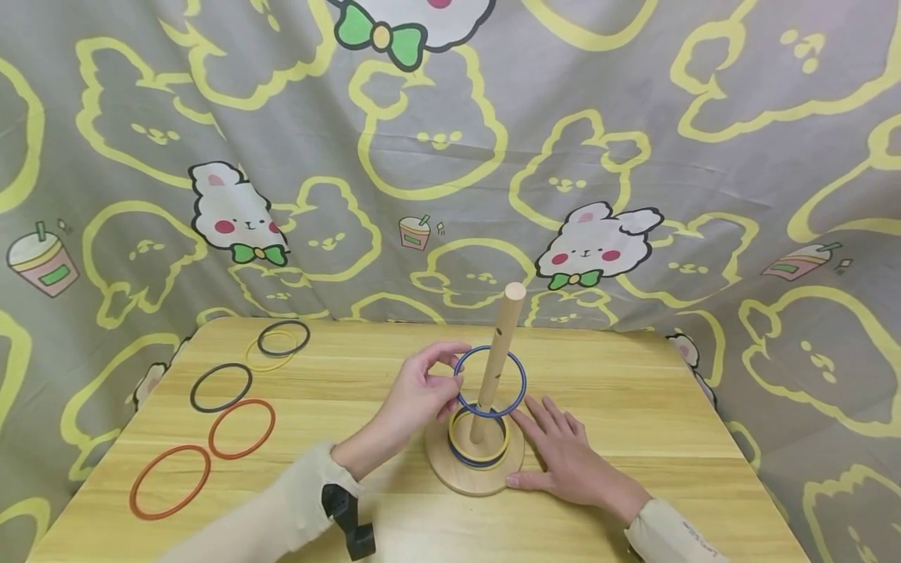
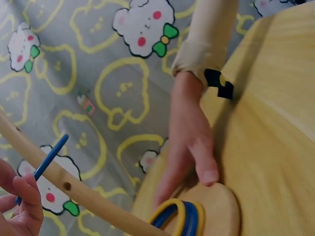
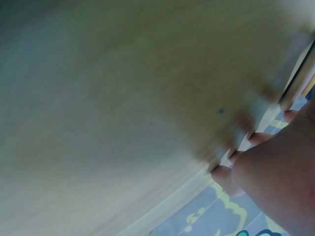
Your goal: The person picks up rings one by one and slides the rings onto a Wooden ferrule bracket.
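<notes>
My left hand (image 1: pixel 422 387) pinches a blue ring (image 1: pixel 525 383) by its left side. That ring surrounds the upright wooden post (image 1: pixel 504 336) partway down, and in the left wrist view the blue ring (image 2: pixel 53 152) appears edge-on and tilted across the post. Lower down, yellow and blue rings (image 2: pixel 187 219) lie stacked around the post's foot on a round wooden base (image 1: pixel 473 482). My right hand (image 1: pixel 563 450) rests beside the base with fingers spread and fairly straight, its thumb touching the base's right edge. The right wrist view shows only part of the right hand (image 3: pixel 275 167).
On the table's left side lie two red rings (image 1: pixel 209 477) (image 1: pixel 274 426), a black ring (image 1: pixel 251 383), and another black ring (image 1: pixel 308 340) overlapping a yellow ring (image 1: pixel 248 356). A patterned grey curtain (image 1: pixel 450 102) hangs behind the wooden table (image 1: pixel 633 367).
</notes>
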{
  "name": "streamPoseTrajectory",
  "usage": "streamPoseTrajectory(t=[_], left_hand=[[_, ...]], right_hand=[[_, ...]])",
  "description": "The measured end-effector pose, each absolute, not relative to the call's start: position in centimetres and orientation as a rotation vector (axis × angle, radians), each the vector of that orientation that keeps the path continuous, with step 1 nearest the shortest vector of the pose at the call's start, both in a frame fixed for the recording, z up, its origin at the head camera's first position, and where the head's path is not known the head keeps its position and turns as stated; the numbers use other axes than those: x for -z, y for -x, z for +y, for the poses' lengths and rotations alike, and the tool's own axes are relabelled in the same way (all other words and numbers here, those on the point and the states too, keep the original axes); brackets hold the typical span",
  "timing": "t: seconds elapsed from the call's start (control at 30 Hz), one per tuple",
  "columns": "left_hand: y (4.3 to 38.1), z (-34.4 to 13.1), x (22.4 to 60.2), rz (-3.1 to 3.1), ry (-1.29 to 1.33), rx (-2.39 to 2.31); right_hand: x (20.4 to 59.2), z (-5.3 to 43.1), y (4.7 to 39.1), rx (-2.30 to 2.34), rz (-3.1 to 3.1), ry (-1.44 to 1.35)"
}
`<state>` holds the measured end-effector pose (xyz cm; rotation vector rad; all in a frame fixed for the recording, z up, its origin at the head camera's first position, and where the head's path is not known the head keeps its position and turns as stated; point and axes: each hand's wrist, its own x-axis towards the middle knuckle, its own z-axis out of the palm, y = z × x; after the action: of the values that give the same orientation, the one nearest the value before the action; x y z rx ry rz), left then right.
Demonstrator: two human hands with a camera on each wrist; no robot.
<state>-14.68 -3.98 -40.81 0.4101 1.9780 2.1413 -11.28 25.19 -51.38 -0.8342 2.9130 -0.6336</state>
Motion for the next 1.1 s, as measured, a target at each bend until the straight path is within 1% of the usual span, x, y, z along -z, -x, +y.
streamPoseTrajectory(t=[0.47,1.1], left_hand=[[14.7,-3.8,46.1,2.035,-0.306,-2.058],[14.0,-4.2,49.0,2.116,-0.306,-1.925]], right_hand=[[50.8,25.1,10.9,0.679,2.883,0.820],[51.3,25.2,11.2,0.661,2.884,0.815]])
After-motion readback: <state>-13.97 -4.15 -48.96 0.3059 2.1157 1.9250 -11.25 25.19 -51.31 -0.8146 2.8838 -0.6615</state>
